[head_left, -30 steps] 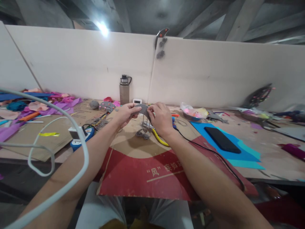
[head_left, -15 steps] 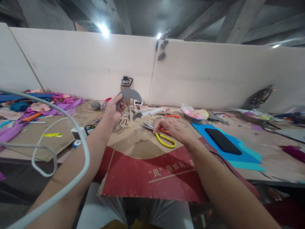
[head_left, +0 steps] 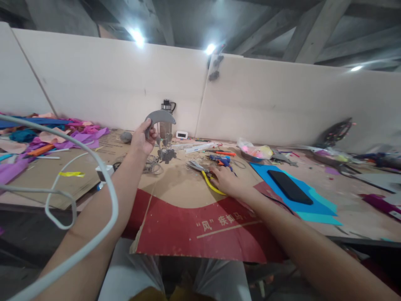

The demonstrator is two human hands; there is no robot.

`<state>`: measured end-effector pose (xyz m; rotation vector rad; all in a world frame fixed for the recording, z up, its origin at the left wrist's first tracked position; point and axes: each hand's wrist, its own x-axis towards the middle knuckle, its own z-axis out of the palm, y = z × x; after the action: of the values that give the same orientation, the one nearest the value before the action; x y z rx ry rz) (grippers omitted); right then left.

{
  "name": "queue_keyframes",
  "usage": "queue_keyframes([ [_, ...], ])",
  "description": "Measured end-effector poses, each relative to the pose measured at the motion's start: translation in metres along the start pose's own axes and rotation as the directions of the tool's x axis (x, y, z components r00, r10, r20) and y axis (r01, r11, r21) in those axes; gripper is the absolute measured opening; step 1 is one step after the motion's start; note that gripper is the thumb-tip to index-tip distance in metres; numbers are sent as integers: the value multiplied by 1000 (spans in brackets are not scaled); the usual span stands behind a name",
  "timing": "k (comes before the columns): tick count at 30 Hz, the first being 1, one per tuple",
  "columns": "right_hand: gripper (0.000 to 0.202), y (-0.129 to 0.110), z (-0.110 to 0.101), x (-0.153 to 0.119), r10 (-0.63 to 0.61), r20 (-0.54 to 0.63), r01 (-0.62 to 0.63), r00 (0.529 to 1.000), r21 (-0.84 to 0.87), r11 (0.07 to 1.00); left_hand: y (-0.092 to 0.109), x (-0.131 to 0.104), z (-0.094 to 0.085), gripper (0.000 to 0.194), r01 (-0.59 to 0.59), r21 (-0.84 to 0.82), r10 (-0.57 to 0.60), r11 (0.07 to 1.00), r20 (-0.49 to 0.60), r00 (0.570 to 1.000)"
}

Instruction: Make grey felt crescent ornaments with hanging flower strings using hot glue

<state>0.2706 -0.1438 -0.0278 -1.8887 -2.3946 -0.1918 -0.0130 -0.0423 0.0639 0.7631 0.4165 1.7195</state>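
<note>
My left hand (head_left: 142, 140) holds up a grey crescent-shaped felt piece (head_left: 160, 117) by its left end. Small grey ornaments (head_left: 166, 154) dangle from it on threads, just above the cardboard. My right hand (head_left: 224, 180) lies on the cardboard sheet (head_left: 175, 192), its fingers on the yellow handles of a pair of scissors (head_left: 207, 177). Whether it grips them is unclear. A blue glue gun (head_left: 222, 159) lies just beyond that hand.
A water bottle (head_left: 167, 106) stands at the back wall behind the crescent. A black phone (head_left: 290, 187) rests on blue felt sheets (head_left: 316, 205) at right. Purple and pink scraps (head_left: 46, 140) pile up at left. A white cable (head_left: 78, 200) loops in the left foreground.
My left hand lifted the grey crescent up and to the left, alone. My right hand let go of it and dropped onto the scissors on the cardboard.
</note>
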Motion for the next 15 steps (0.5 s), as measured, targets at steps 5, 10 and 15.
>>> queue_keyframes([
  [5,58,7,-14,-11,59,-62,-48,996,166,985,1,3,-3,20,35,-18,-36,999,-40,999],
  [10,42,4,-13,-2,182,-70,-163,981,216,963,-1,9,-9,18,24,-24,-25,999,-30,999],
  [15,38,-7,-21,2,20,4,-20,1000,288,958,3,9,-12,17,13,-35,-15,999,-49,999],
])
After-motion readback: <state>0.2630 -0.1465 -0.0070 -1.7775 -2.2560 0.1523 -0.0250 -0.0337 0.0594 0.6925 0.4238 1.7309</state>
